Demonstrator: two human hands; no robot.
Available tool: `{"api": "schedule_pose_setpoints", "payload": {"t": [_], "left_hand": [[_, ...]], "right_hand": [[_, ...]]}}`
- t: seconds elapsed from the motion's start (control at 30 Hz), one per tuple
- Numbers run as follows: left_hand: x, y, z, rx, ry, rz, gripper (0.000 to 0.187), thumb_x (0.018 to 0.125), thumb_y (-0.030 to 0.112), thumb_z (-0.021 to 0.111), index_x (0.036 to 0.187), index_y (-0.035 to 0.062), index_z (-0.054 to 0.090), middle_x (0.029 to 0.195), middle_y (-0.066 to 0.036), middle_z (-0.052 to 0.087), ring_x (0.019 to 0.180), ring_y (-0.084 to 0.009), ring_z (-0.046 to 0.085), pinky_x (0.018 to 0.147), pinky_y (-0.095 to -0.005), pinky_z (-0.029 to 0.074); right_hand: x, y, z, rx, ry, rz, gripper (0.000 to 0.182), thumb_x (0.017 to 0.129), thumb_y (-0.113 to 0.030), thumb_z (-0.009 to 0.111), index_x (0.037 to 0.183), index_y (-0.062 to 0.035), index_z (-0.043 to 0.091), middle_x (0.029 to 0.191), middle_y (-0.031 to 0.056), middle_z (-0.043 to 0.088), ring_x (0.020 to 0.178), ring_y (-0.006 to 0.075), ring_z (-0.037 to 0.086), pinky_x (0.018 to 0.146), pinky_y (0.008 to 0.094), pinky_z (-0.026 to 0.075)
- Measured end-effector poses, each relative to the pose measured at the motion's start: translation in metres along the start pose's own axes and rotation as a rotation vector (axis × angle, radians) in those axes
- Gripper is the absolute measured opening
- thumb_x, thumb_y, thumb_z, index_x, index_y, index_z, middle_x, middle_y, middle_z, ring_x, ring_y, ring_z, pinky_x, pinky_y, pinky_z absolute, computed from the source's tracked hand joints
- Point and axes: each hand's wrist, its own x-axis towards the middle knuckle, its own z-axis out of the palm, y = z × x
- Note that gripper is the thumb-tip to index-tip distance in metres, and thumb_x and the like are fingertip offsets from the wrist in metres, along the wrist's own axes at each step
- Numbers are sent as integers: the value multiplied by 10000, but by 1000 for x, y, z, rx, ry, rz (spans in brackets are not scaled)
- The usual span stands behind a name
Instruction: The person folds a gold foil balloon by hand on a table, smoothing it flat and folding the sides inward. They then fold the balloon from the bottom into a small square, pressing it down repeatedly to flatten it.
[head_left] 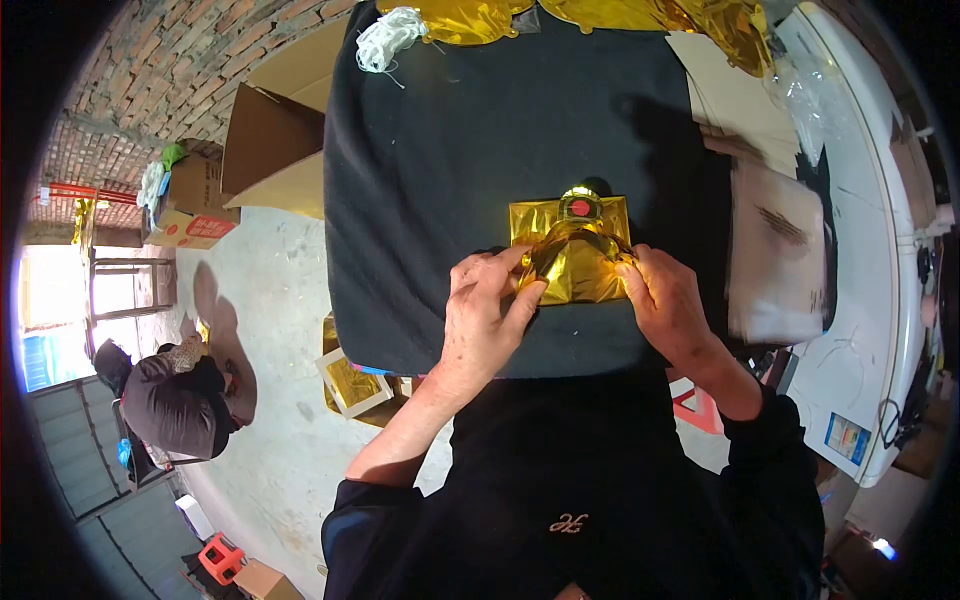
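On the black cloth-covered table (480, 130), right in front of me, lies a square of shiny gold foil (575, 280). A rounded gold piece with a black label and red centre (580, 207) stands up at its far side; I cannot make out its kind. My left hand (487, 305) pinches the foil's left edge between thumb and fingers. The right edge is gripped by my right hand (665, 298), thumb on top. Between the two hands the foil bulges up in a curved fold. Some fingertips are hidden behind it.
Gold foil sheets (470, 20) and a bundle of white string (390, 40) lie at the far edge. Cardboard (735, 100) is at the right, beside a white appliance (860, 260). An open carton (275, 140) stands left. Another person (180, 400) sits bent over at far left.
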Motion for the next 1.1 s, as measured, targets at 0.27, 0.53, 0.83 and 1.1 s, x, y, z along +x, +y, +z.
{"api": "schedule_pose_setpoints", "payload": {"t": [0.27, 0.53, 0.83, 1.1], "left_hand": [[-6, 4, -6, -62, -20, -100, 719, 921, 123, 846, 1556, 59, 515, 1134, -122, 711, 1118, -202, 660, 964, -359, 581], [-13, 7, -7, 42, 45, -62, 706, 886, 81, 844, 1526, 70, 547, 964, -35, 695, 1037, -214, 619, 1038, -384, 419], [-10, 14, -3, 203, 91, -4, 550, 896, 59, 775, 1418, 38, 605, 1095, -86, 677, 1061, -288, 615, 997, -439, 423], [13, 26, 5, 289, -270, 488, 747, 899, 415, 772, 1537, 88, 562, 1611, -199, 487, 1561, -369, 387, 1289, -528, 283]], "right_hand": [[4, -2, 1, -82, -61, 45, 161, 1022, -141, 648, 973, -8, 571, 808, 194, 635, 744, 422, 648, 660, 518, 520], [7, -6, 1, -129, -67, 65, 157, 1002, -143, 666, 979, -9, 587, 812, 215, 661, 759, 441, 669, 677, 543, 536], [12, -6, 0, -148, -129, 74, 154, 1022, -164, 640, 998, -15, 613, 813, 222, 684, 784, 449, 684, 705, 553, 545], [13, -1, 1, -162, -136, 28, 145, 1016, -151, 629, 991, -10, 609, 801, 225, 687, 765, 454, 690, 692, 551, 552]]}}
